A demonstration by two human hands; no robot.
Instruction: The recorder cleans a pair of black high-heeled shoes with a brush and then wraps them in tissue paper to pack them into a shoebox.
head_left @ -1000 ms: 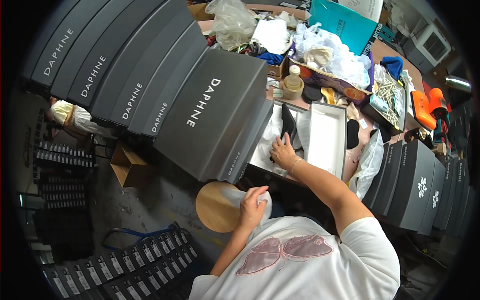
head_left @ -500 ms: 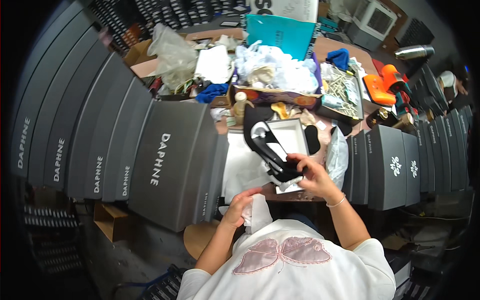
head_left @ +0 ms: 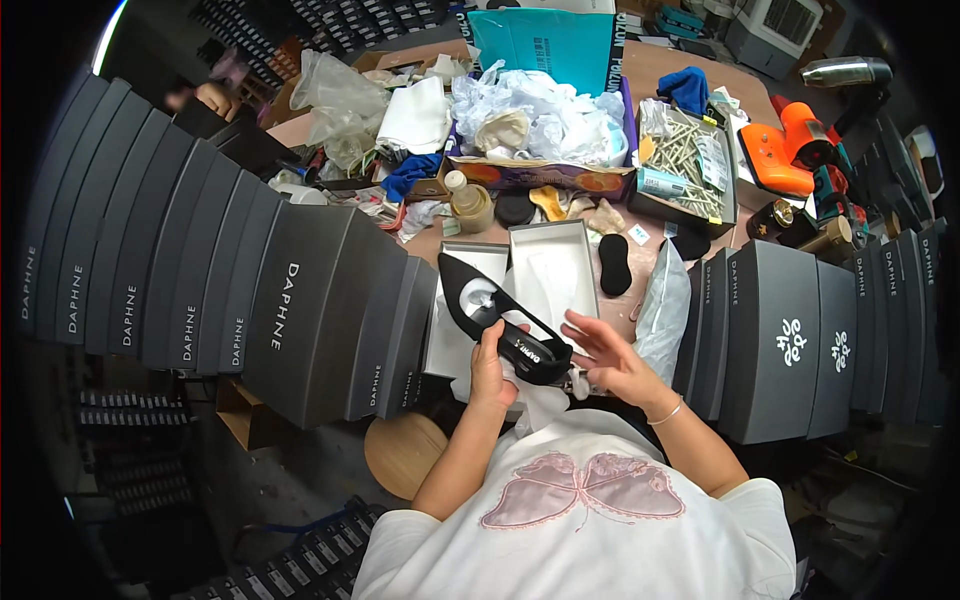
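A black pointed shoe (head_left: 500, 318) is held above the table, its toe pointing to the far left and white stuffing in its toe. My left hand (head_left: 490, 372) grips its side near the heel, thumb up against the edge. Crumpled white tissue paper (head_left: 540, 408) hangs below that hand. Beside the heel, my right hand (head_left: 622, 368) has its fingers stretched apart; a small pale piece (head_left: 579, 381) shows below them, too small to name. Behind the shoe lie a white-lined open shoe box (head_left: 578, 268) and a second shallow box part (head_left: 440, 350), partly covered.
Dark grey shoe boxes (head_left: 310, 310) are stacked on the left, and more boxes (head_left: 775, 340) on the right. Beyond stand a carton of crumpled paper (head_left: 540, 175), a bottle (head_left: 470, 205), a tray of small sticks (head_left: 690, 165) and an orange tool (head_left: 780, 160). A wrapped pale packet (head_left: 663, 310) lies right.
My left hand has moved up from the tissue paper at my lap and taken hold of the shoe. My right hand has loosened its fingers from the heel. The view has shifted slightly.
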